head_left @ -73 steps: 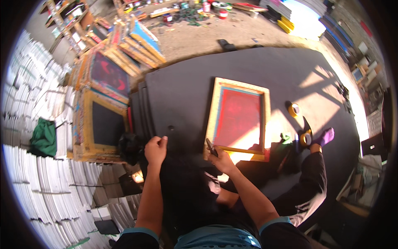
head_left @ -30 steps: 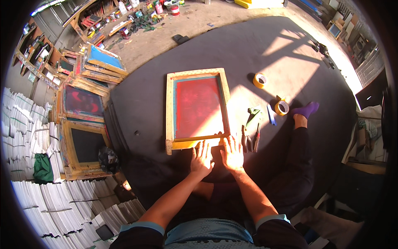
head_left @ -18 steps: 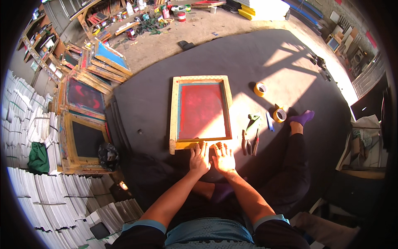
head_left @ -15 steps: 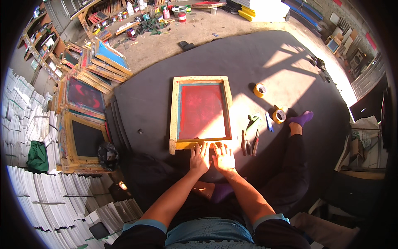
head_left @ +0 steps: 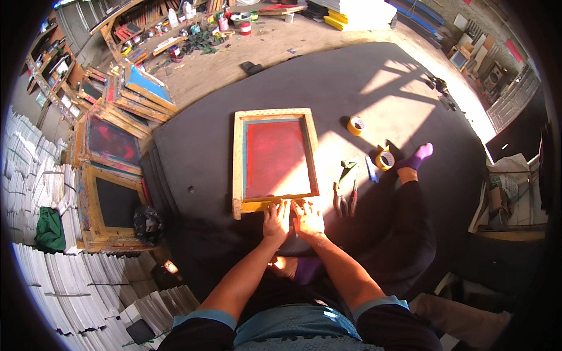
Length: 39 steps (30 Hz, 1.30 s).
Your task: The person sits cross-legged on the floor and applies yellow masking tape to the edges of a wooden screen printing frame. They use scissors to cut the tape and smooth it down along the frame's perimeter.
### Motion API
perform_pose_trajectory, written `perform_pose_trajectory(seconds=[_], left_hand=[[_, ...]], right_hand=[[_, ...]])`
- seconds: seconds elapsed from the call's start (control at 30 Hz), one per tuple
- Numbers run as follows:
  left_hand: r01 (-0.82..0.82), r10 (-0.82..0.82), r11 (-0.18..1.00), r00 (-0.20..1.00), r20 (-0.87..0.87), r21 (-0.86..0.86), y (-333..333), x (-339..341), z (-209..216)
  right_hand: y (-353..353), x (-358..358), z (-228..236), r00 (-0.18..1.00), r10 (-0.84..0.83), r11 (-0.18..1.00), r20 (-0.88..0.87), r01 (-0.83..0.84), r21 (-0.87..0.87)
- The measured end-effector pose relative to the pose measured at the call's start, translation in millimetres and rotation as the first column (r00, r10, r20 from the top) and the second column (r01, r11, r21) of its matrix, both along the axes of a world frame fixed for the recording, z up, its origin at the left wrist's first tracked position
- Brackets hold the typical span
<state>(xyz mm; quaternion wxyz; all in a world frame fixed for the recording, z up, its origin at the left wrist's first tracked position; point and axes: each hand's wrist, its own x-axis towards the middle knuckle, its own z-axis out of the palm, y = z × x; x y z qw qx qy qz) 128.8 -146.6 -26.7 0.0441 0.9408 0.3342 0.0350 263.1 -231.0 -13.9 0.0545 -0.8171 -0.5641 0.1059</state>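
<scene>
Red mesh (head_left: 278, 155) fills the wooden frame (head_left: 238, 155), which lies flat on the black sheet (head_left: 199, 134) straight ahead of us. Our forearms come up from the lower edge and draw together, elbows wide, pale blue cuffs round both. Our left hand (head_left: 276, 222) is palm down with fingers straight and slightly spread, their tips on the frame's near rail. Our right hand (head_left: 308, 221) lies just beside it, its palm down too, fingers stretched out and a little apart, tips on the same rail. The thumbs turn inward, near each other.

The sheet is broad and dark, its left edge showing several layers, with sunlight falling across it in bright patches barred by shadow. To the right of the frame lie pliers (head_left: 338, 203), a red-handled tool (head_left: 354, 198), a green thing (head_left: 346, 171) we cannot make out, a slim blue tool (head_left: 372, 168) and two yellow tape rolls (head_left: 384, 158). Beyond them rests our foot in a purple sock (head_left: 418, 157).

On our left, more frames (head_left: 92, 205) are piled, a black bag (head_left: 147, 224) against them, beside tall paper stacks (head_left: 64, 286) with a green cloth (head_left: 50, 229). Further off are shelves (head_left: 57, 76), a red pot (head_left: 244, 28) and bare floor (head_left: 202, 76).
</scene>
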Motion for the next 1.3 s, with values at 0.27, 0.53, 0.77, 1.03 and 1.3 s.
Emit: perform_pose_trajectory(seconds=[0.27, 0.53, 0.77, 1.03, 1.3], left_hand=[[-0.056, 0.013, 0.964, 0.986, -0.165, -0.261, 11.5, -2.5, 41.6], [-0.212, 0.134, 0.962, 0.917, -0.375, -0.175, 22.1, -31.5, 53.9], [-0.292, 0.212, 0.932, 0.920, -0.329, -0.215, 23.4, -41.4, 50.4], [-0.311, 0.222, 0.928, 0.904, -0.365, -0.206, 24.5, -39.9, 52.8], [-0.306, 0.238, 0.906, 0.939, -0.248, -0.293, 43.3, -37.0, 63.6]], right_hand=[[-14.9, 35.5, 11.3, 0.996, -0.070, 0.813, -0.057, 0.090, 0.575], [-42.1, 55.6, -9.9, 0.983, -0.184, 0.915, 0.003, 0.170, 0.366], [-44.7, 49.6, -7.1, 0.996, -0.089, 0.941, 0.031, 0.073, 0.331], [-38.0, 45.3, -11.8, 0.992, -0.109, 0.962, 0.058, 0.091, 0.259], [-45.4, 66.1, -5.2, 0.964, -0.216, 0.921, 0.152, 0.150, 0.361]])
